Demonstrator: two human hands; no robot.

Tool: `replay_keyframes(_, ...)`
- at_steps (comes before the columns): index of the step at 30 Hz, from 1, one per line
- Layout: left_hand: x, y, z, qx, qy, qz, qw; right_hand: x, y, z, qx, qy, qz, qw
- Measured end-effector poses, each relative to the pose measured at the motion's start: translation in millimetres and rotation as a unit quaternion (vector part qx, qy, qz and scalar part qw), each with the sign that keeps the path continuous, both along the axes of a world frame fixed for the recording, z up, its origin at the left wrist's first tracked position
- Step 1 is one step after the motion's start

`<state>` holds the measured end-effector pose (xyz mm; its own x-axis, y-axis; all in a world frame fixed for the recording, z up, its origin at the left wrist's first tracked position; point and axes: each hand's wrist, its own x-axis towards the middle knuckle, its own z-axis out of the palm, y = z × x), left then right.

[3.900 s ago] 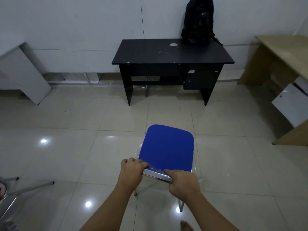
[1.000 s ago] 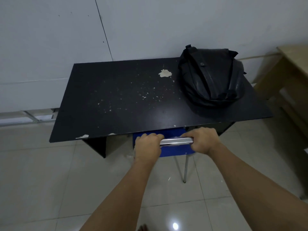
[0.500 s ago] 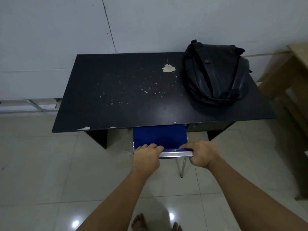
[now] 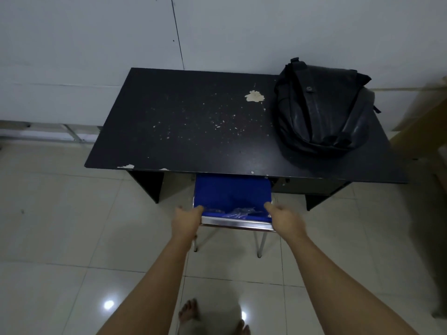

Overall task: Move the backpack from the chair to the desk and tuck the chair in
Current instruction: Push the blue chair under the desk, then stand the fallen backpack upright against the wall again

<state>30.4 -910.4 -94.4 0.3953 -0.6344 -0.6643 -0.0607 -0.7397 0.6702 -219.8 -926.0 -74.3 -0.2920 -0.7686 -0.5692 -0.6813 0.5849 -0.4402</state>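
Note:
The black backpack point(image 4: 321, 107) lies on the right end of the black desk point(image 4: 193, 131), against the wall. The chair point(image 4: 232, 197), with a blue seat and a chrome frame, stands with its far part under the desk's front edge; its near half and two legs stick out. My left hand point(image 4: 186, 220) is at the seat's near left corner and my right hand point(image 4: 284, 217) at the near right corner. Both hands' fingers are loose and not wrapped around the chrome front bar, which shows bare between them.
A wooden desk point(image 4: 433, 131) stands close on the right. A metal frame point(image 4: 70, 131) lies along the wall on the left. My bare feet point(image 4: 191, 313) stand on the glossy tiled floor just behind the chair.
The chair was carried to the desk and slid under it. In the last half second my hands came off the chrome bar and spread to the seat's corners, and I drew back a little.

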Motion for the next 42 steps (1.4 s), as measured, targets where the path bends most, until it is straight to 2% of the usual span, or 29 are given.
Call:
replay_keyframes(1,-4.1,-5.3,1.0,0.008,0.037,0.052,0.998,0.2,-2.8,-1.0,0.007,0.011,-0.018,1.0)
replay_keyframes(3,-9.1,-17.5,2.0,0.002,0.057,0.107,0.993,-1.8,-10.0,2.2,0.028,-0.009,-0.055,0.998)
replay_keyframes(6,-5.4,-32.5,0.7,-0.038,0.036,0.135,0.989,-3.6,-14.8,-5.9,0.02,-0.123,-0.183,0.975)
replay_keyframes(8,4.8,-42.4,0.2,-0.06,0.009,0.137,0.989,4.7,-16.7,-10.2,-0.004,-0.159,-0.222,0.962)
replay_keyframes(13,33.8,-70.3,0.1,-0.09,-0.026,0.109,0.99,32.4,-34.0,-18.3,-0.05,-0.133,-0.22,0.965)
replay_keyframes(17,37.4,-67.6,-3.8,-0.094,-0.001,0.124,0.988,39.8,-42.5,-19.6,-0.056,-0.117,-0.227,0.965)
replay_keyframes(25,3.8,-114.7,-7.1,-0.103,0.0,0.153,0.983,2.7,-110.5,-18.9,-0.1,-0.109,-0.235,0.961)
replay_keyframes(29,-1.4,-122.2,-12.3,-0.106,-0.016,0.146,0.983,-5.2,-125.7,-26.4,-0.087,-0.086,-0.211,0.97)
replay_keyframes(31,-1.9,-119.5,-12.9,-0.095,-0.032,0.129,0.987,-7.7,-125.8,-31.3,-0.064,-0.068,-0.161,0.983)
replay_keyframes(33,1.3,-119.7,-13.3,-0.068,-0.045,0.102,0.991,-9.2,-126.0,-31.9,-0.04,-0.072,-0.127,0.988)
replay_keyframes(35,7.8,-124.9,-10.2,-0.019,-0.055,0.032,0.998,-10.3,-126.4,-28.1,-0.013,-0.083,-0.112,0.99)
replay_keyframes(37,14.0,-133.8,-2.8,0.053,-0.103,-0.13,0.985,-10.3,-126.9,-23.1,0.007,-0.063,-0.072,0.995)
replay_keyframes(38,14.6,-138.7,2.9,0.087,-0.156,-0.216,0.96,-10.7,-128.1,-19.7,0.007,-0.055,-0.055,0.997)
replay_keyframes(40,6.4,-152.3,23.0,0.135,-0.312,-0.347,0.874,-14.6,-132.7,-11.1,-0.018,-0.042,-0.039,0.998)
replay_keyframes(41,-1.3,-160.5,34.5,0.142,-0.363,-0.388,0.835,-18.5,-136.3,-6.3,-0.033,-0.033,-0.039,0.998)
replay_keyframes(42,-12.3,-171.6,44.0,0.126,-0.375,-0.418,0.818,-25.5,-141.8,-0.1,-0.047,-0.021,-0.042,0.998)
